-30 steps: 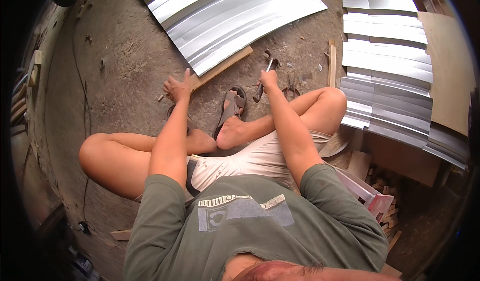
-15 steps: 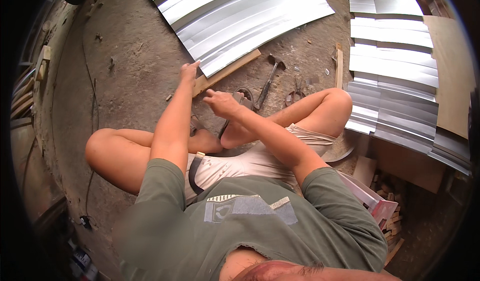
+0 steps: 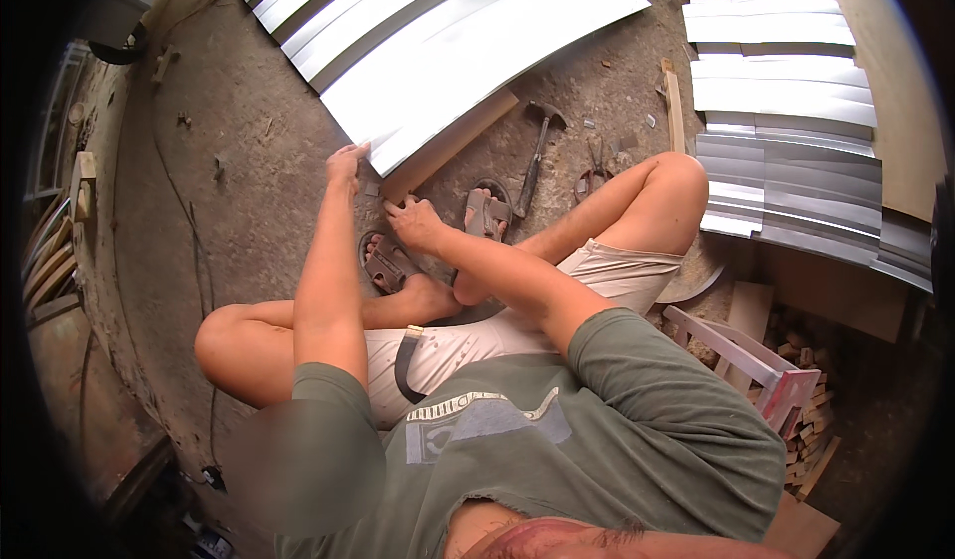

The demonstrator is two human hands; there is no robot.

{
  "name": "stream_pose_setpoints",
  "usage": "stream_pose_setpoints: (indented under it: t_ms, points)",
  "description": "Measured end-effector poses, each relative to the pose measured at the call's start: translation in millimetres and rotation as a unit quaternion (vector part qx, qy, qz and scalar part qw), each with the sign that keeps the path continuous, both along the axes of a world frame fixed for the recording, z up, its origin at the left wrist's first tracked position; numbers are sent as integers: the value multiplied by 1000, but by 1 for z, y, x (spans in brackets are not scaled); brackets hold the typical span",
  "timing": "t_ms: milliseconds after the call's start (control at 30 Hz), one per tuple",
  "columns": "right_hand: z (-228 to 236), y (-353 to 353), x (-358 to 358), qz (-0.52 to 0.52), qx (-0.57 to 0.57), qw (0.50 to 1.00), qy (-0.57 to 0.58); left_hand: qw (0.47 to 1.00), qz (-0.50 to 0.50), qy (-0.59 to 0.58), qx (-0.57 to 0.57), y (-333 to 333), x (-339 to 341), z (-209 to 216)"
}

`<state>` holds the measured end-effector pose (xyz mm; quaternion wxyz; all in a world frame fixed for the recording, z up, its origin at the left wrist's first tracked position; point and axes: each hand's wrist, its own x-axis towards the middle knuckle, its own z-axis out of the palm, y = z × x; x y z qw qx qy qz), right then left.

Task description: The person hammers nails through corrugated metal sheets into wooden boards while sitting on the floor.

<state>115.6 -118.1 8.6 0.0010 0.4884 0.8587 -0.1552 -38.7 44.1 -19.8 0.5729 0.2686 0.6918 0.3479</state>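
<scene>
Showing at the left rim, long thin strips (image 3: 50, 266) sit bunched together. Further in, the person's left hand (image 3: 344, 164) is at the near corner of a bright ribbed metal sheet (image 3: 438, 77), fingers against its edge; whether the thumb pinches from beneath cannot be told. A wooden strip (image 3: 453, 146) lies along the sheet's near side, one end just beside that corner. The right hand (image 3: 414, 223), which held the hammer a second ago, has crossed leftward to that end, its fingers curled; it is unclear whether they pinch the wood or merely touch it. The hammer (image 3: 538, 156) now lies on the floor near a sandal (image 3: 487, 213), leaving both hands free for the sheet and strip. Farther right are a plier-like tool (image 3: 594, 183), another wooden piece (image 3: 674, 111) and overlapping metal panels (image 3: 796, 166). Below these, a curved rim (image 3: 696, 288) could belong to a basin, the nearest thing to a container; what it holds, if anything, cannot be made out. At lower right, small wooden blocks (image 3: 818, 415) are piled beside a pinkish-white frame (image 3: 791, 398), not visibly inside it.
</scene>
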Motion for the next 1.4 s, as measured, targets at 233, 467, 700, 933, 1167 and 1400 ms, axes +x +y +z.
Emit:
stream_pose_setpoints:
  t_ms: [233, 467, 700, 933, 1167, 1400]
  points:
    - [-4, 2, 15, -8, 29, 1000, -6, 996, 2, 43, -73, -19, -62, -13]
    - [-5, 6, 51, 47, -82, 995, 34, 994, -8, 20, -106, -29, -75, -21]
    - [68, 56, 116, -199, -191, 961, -21, 916, -7, 401, -25, -17, -170, -10]
    - [-11, 44, 245, -516, -280, 806, -77, 694, -370, 463, 409, -47, 110, 43]
    - [-33, 28, 259, -577, -253, 766, 130, 584, -516, 567, 267, -61, 214, 37]
    - [15, 36, 296, -586, -368, 315, 650, 529, -543, 609, 233, -57, 243, 29]
